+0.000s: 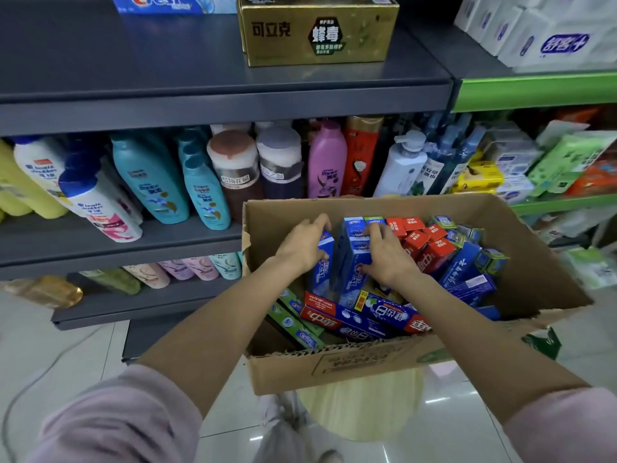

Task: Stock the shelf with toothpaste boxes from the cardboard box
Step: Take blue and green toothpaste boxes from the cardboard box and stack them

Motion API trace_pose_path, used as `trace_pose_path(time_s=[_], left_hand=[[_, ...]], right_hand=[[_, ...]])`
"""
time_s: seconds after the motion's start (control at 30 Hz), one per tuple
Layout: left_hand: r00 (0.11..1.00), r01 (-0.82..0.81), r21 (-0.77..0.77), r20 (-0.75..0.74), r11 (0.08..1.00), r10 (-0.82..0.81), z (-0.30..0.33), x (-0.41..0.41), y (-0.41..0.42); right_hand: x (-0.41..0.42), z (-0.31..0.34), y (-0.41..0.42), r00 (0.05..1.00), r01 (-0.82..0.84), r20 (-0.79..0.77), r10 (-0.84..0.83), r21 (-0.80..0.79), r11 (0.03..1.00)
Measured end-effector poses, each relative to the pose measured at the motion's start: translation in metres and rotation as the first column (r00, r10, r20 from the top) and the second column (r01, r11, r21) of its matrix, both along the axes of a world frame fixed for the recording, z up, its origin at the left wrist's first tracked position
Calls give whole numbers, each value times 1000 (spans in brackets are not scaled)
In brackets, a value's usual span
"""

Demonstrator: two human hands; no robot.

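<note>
Toothpaste boxes (377, 282) fill the cardboard box (334, 365), which rests on a pale stool (360, 402) in front of the shelves, likely to keep stock within reach. The left hand (302, 243) curls over one upright blue box (323, 262); the right hand (387, 252) grips the neighbouring blue boxes (352, 259), probably gathering several at once. The top shelf (133, 68) has room beside a gold box (317, 31).

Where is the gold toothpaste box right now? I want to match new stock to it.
In the head view, the gold toothpaste box stands on the top grey shelf, centre, just right of a blue Crest box.
</note>
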State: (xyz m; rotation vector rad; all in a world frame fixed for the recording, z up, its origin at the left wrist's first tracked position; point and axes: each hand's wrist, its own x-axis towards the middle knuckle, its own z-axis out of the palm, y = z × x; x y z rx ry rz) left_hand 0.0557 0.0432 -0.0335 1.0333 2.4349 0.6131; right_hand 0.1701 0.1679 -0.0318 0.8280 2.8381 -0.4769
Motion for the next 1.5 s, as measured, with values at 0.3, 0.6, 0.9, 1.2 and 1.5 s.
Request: trace_pose_path(time_s=[0.3, 0.6, 0.9, 1.2, 1.5], left_hand=[[994, -106, 249, 4, 963, 108, 30, -5, 1], [988, -151, 362, 79, 920, 131, 72, -7, -6], [902, -431, 653, 331, 622, 278, 148, 3, -34], [836, -549, 770, 499, 326, 228, 229, -18, -97], [854, -506, 858, 484, 89, 191, 271, -84, -159]], right_hand=[[-10, 1, 27, 998, -60, 34, 53, 272, 960], [-7, 58, 21, 935, -48, -354, -16, -170, 984], [-11, 148, -16, 725, -114, -648, -234, -447, 887], [-41, 229, -83, 733, -327, -680, -2, -354, 876], [-122, 294, -141, 801, -369, -533, 272, -81, 926]])
